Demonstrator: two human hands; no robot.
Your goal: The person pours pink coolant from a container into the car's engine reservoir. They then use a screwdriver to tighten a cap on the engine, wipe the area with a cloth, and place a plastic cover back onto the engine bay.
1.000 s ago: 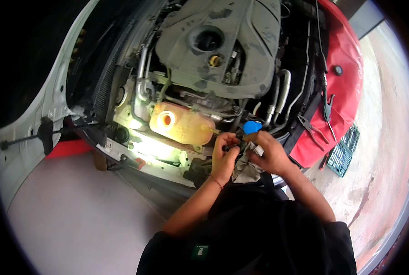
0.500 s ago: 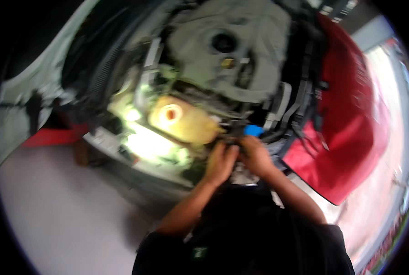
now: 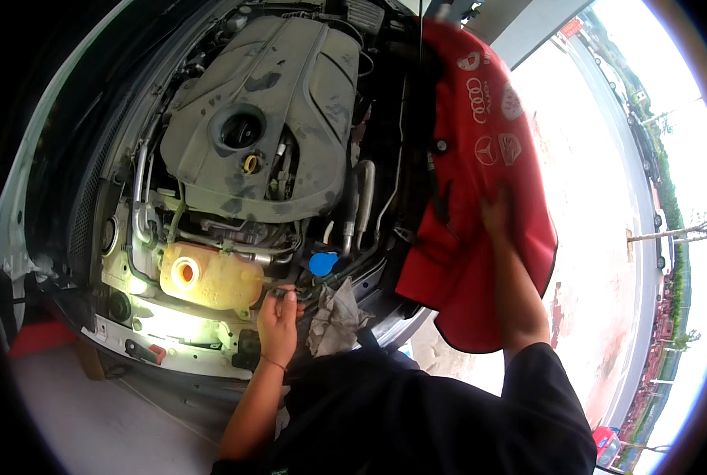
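Observation:
My left hand (image 3: 278, 321) is at the front of the engine bay, beside the yellowed coolant tank (image 3: 247, 294). Its thumb and fingers are pinched together near a dark hose; what sits between them is hidden. A crumpled grey rag (image 3: 336, 321) lies just right of that hand, below a round blue cap (image 3: 322, 264). My right hand (image 3: 496, 214) reaches over the red fender cover (image 3: 520, 237), slightly blurred, with thumb and fingers apart and nothing visible in them. Left of it on the cover lies a dark, slim tool (image 3: 443, 204).
A dusty grey engine cover (image 3: 306, 119) with a round opening and a yellow dipstick handle (image 3: 250, 164) fills the bay's middle. The coolant tank's neck is uncapped. Bright light falls on the front panel (image 3: 175, 328). A dark round fitting (image 3: 440, 146) rests on the red cover.
My right hand has left my left hand's side and moved right onto the red cover. My left hand stays by the tank. The view has shifted right, and the rag now shows.

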